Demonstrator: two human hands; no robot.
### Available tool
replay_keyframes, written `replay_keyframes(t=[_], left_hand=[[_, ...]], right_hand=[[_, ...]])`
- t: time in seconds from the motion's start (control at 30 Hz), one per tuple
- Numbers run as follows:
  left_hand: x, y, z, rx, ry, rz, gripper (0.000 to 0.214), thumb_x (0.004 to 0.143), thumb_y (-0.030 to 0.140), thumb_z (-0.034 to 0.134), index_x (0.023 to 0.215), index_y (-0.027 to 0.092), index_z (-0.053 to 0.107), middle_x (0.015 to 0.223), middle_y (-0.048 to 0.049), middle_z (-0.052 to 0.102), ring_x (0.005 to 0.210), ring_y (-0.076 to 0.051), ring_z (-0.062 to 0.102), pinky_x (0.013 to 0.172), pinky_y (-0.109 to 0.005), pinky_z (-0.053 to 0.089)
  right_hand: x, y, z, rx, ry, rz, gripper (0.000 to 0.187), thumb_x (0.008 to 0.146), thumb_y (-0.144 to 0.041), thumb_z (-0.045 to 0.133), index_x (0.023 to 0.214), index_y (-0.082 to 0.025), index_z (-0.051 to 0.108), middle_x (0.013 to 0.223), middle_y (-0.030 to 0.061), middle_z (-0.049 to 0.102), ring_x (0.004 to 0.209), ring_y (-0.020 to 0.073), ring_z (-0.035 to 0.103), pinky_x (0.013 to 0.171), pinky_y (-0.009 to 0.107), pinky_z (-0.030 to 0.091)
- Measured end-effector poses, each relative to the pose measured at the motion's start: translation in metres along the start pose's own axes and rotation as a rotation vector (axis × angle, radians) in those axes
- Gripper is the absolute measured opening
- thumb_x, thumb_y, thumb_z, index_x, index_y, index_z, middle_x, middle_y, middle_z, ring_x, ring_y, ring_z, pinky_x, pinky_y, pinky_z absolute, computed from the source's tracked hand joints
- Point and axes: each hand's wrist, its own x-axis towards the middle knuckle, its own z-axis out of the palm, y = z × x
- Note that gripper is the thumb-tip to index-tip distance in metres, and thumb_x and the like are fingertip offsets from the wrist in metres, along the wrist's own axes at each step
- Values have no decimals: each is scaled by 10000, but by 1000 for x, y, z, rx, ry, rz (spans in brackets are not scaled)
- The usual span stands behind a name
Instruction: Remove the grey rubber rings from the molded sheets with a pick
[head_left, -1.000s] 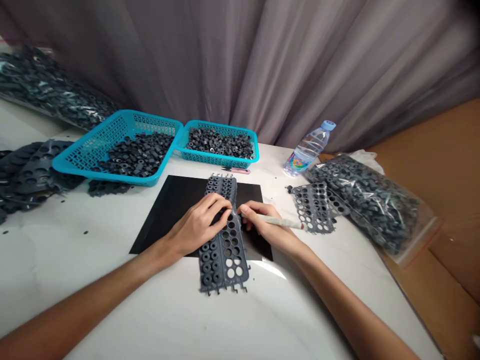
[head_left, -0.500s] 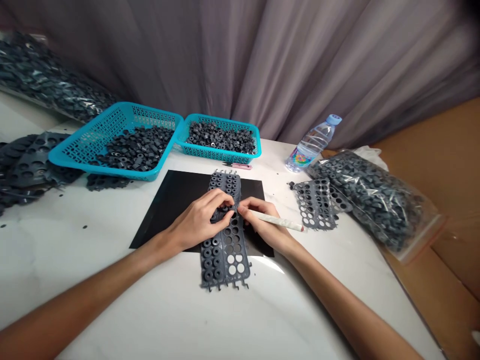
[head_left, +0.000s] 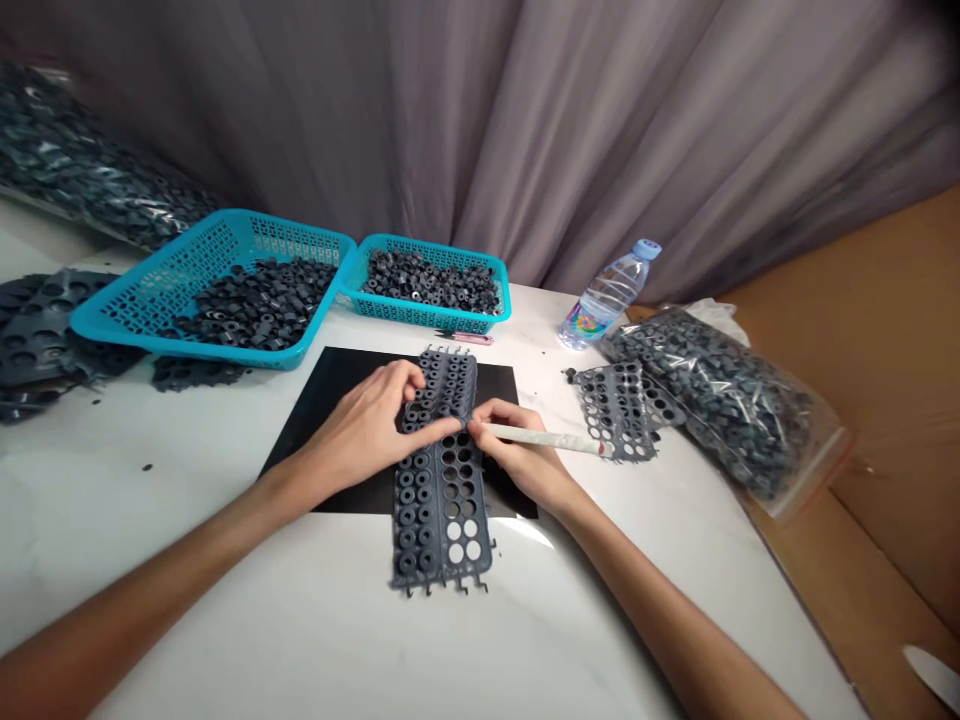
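A long dark grey rubber sheet (head_left: pixel 439 530) with rows of round holes lies lengthwise in front of me. Small black ring-shaped pieces sit in its left columns and far part; several holes at the near right show through. My left hand (head_left: pixel 371 415) rests over the sheet's left side, thumb stretched across and fingers apart from it, gripping nothing visible. Between the fingers of my right hand (head_left: pixel 519 445) is a white pen-like tool (head_left: pixel 551 438) with a reddish end pointing right. Its working tip is hidden at the fingertips, by the sheet's right edge.
Under the sheet is a black mat (head_left: pixel 304 425). Two blue baskets (head_left: pixel 187 350) of small black pieces stand behind, near pink-handled snips (head_left: pixel 474 338). Right: a water bottle (head_left: pixel 607 295), another holed sheet (head_left: pixel 619 405) and a filled plastic bag (head_left: pixel 720 395). Holed sheets (head_left: pixel 45 335) are piled left.
My left hand has opened from a pinch over the sheet and drawn back left, uncovering more rings. My right hand stays at the sheet with the tool. The view has shifted slightly.
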Motion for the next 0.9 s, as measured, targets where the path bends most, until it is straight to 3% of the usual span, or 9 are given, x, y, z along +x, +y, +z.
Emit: replay_keyframes(t=[0.07, 0.13, 0.27, 0.4, 0.53, 0.63, 0.73, 0.8, 0.9], left_hand=[[3, -10, -7, 52, -34, -107, 460, 1001, 672, 514, 902, 223, 542, 898, -25, 637, 885, -242, 618, 802, -397, 498], [3, -16, -8, 98, -69, -117, 530, 1040, 673, 415, 790, 220, 529, 822, -21, 620, 835, -236, 601, 805, -401, 481], [-4, -10, 1, 233, -16, -56, 579, 1018, 695, 453, 686, 220, 450, 771, -24, 558, 778, -230, 567, 793, -403, 471], [-9, 5, 8, 219, -54, -79, 495, 1060, 605, 431, 755, 219, 488, 849, -43, 567, 868, -259, 593, 847, -437, 480], [-8, 15, 13, -151, -108, -170, 390, 1060, 555, 468, 879, 221, 558, 926, -26, 613, 933, -242, 625, 868, -424, 493], [-5, 19, 16, -611, -109, -329, 343, 998, 554, 600, 943, 216, 607, 918, -21, 670, 902, -227, 664, 844, -400, 534], [-2, 23, 13, -1074, -173, -481, 352, 936, 511, 718, 1074, 187, 689, 1070, -85, 748, 1035, -272, 710, 956, -448, 565], [0, 25, 9, -1218, -265, -518, 381, 917, 492, 752, 1121, 171, 730, 1145, -121, 763, 1117, -311, 709, 1020, -492, 554], [-1, 29, 5, -1222, -302, -505, 436, 849, 445, 836, 1182, 181, 738, 1194, -115, 766, 1165, -325, 702, 1016, -480, 562]], right_hand=[[0, 0, 0, -7, -2, -6, 296, 939, -471, 679, 843, -198, 620, 756, -14, 545, 660, 137, 447, 596, 258, 329], [0, 1, -1, -17, -9, -19, 298, 944, -474, 675, 841, -201, 614, 763, -11, 544, 669, 142, 448, 606, 263, 338], [0, 2, -2, -33, -20, -23, 295, 955, -484, 671, 864, -208, 618, 771, -6, 545, 672, 148, 442, 611, 271, 348], [-2, 2, -2, -24, -21, -53, 291, 962, -482, 675, 875, -210, 624, 789, 0, 551, 685, 152, 453, 618, 276, 362], [-2, 2, -2, -10, -3, -63, 283, 975, -473, 664, 876, -213, 612, 814, 4, 555, 686, 152, 466, 625, 277, 382], [-2, 3, -2, -11, 13, -71, 303, 974, -487, 663, 858, -212, 606, 826, 7, 565, 701, 157, 473, 637, 277, 388], [-1, 3, -2, -17, 1, -92, 307, 975, -481, 665, 850, -205, 612, 817, 7, 560, 730, 160, 477, 657, 277, 382], [-2, 3, -1, -10, -5, -93, 304, 978, -473, 665, 853, -202, 611, 814, 5, 554, 728, 155, 471, 651, 275, 372], [-2, 4, -2, -6, -5, -81, 298, 981, -472, 663, 872, -200, 613, 805, 1, 552, 706, 147, 457, 633, 271, 360]])
